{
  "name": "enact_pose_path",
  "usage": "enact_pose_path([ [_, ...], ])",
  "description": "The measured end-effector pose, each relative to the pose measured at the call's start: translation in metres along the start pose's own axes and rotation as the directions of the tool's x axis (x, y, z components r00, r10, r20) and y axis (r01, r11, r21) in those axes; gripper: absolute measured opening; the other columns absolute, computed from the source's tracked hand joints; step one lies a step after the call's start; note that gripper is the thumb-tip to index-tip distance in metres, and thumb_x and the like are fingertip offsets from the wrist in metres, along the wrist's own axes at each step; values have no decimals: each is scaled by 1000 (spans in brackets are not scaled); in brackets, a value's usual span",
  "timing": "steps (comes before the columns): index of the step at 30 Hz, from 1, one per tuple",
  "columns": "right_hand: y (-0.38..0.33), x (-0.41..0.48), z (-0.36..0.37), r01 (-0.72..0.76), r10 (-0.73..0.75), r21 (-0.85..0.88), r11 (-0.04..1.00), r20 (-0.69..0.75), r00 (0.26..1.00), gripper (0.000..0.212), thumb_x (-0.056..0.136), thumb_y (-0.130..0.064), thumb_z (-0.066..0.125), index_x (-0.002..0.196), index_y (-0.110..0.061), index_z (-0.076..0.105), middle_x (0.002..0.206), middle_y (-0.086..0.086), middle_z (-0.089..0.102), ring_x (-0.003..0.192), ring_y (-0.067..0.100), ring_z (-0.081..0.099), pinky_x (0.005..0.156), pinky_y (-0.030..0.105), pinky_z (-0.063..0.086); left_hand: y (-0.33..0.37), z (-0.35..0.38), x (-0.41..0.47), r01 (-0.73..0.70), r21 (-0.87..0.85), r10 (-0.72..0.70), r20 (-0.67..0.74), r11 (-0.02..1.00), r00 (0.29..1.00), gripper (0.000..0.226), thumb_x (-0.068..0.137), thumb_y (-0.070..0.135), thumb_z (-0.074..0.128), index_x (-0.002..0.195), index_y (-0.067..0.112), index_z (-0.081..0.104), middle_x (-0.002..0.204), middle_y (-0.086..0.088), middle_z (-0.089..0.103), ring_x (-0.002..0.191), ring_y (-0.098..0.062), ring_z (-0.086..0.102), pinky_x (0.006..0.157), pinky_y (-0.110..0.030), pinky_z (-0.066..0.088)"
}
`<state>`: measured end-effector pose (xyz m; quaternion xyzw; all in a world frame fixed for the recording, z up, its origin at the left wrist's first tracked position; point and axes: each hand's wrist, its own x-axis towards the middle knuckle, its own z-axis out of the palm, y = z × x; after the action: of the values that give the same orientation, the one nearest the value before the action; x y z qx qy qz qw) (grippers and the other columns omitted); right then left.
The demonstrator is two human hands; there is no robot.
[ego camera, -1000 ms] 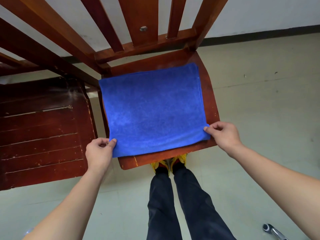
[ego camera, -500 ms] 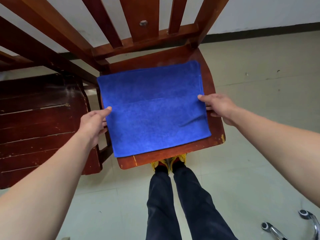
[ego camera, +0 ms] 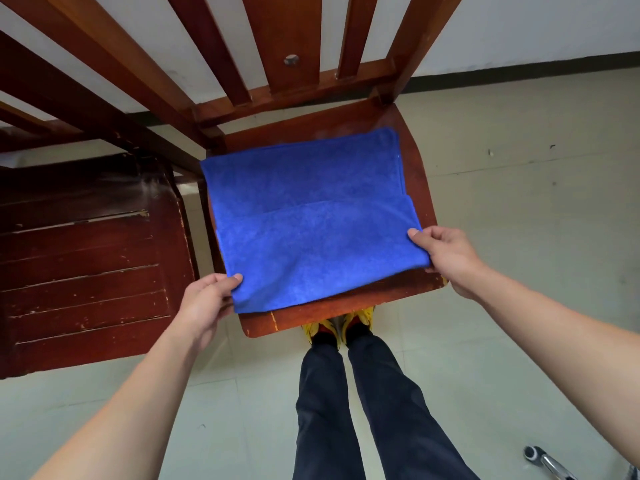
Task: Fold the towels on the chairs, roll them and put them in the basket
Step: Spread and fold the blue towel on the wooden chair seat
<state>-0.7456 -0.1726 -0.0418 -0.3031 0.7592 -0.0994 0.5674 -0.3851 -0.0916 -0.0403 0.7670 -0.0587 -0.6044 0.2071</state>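
Note:
A blue towel (ego camera: 311, 216) lies on the seat of a red-brown wooden chair (ego camera: 346, 313). Its near part is folded over onto itself, with the folded flap's edge running across the middle. My left hand (ego camera: 204, 303) pinches the towel's near left corner. My right hand (ego camera: 446, 258) grips the near right corner, thumb on top. No basket is in view.
A second dark wooden chair (ego camera: 86, 258) stands close on the left, its seat bare. The first chair's slatted back rises at the top. My legs and yellow shoes (ego camera: 339, 327) stand just under the seat's front edge. A chrome wheeled leg (ego camera: 543, 459) shows at the bottom right.
Both hands went from the near corners up to the towel's sides, then came back to the near corners. The near part now lies folded over, with a clear edge across the middle.

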Motion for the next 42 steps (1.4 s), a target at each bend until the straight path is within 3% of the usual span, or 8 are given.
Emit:
enact_pose_path([
  [4,27,-20,-10,-11,11,0,1000,-4,1000,30,88,-24,69,64,-13,55,55,-5,55,49,9,45,50,19,38,-20,-8,-17,37,52,-40,56,998,998,14,86,8,64,74,14,61,68,3,70,58,-8,63,65,-26,43],
  [12,81,-33,-27,-41,72,-389,920,67,995,28,79,-16,78,61,-11,57,60,0,47,56,17,39,55,28,31,-69,-15,-26,27,407,-27,-7,913,1000,20,75,-4,72,61,8,64,64,1,61,57,-10,48,56,-24,34],
  [20,77,-25,-8,-235,271,-242,941,124,955,28,81,-16,75,68,-15,51,66,-1,40,64,18,34,63,27,33,-78,0,-12,51,408,-61,11,912,998,26,77,5,75,63,12,54,74,2,64,67,-9,53,60,-25,37],
  [25,89,-36,-14,-273,333,-324,906,146,932,20,85,-23,72,75,-13,59,73,1,49,74,16,45,63,28,38,-83,-7,-16,60,577,-105,44,814,994,42,81,6,73,57,13,39,56,0,37,53,-16,30,51,-27,22],
  [32,101,-37,-18,-192,266,-278,941,259,928,11,87,-18,68,99,-19,69,96,3,63,88,18,50,62,27,38,-97,-2,-25,4,450,-34,58,893,998,6,83,8,70,83,9,65,82,0,62,77,-16,53,66,-27,39],
  [36,111,-28,-15,-154,245,-314,937,275,930,12,86,-23,70,80,-14,66,85,7,56,83,21,45,70,31,35,-113,2,-18,5,405,-16,25,914,1000,8,84,12,71,82,20,69,76,10,66,72,-7,56,62,-22,40],
  [39,115,-27,-24,-167,237,-291,942,224,945,17,86,-25,71,77,-13,62,88,6,63,85,20,58,72,31,40,-120,-3,-18,23,372,-9,-39,928,999,24,83,18,73,67,13,57,70,-3,53,71,-18,46,61,-28,35],
  [42,115,-34,-37,-177,230,-243,954,210,950,11,86,-22,69,81,-12,68,97,4,73,92,13,68,72,30,46,-124,-8,-30,50,266,-37,-56,963,998,30,83,20,73,63,13,51,75,-9,58,77,-20,55,67,-29,42],
])
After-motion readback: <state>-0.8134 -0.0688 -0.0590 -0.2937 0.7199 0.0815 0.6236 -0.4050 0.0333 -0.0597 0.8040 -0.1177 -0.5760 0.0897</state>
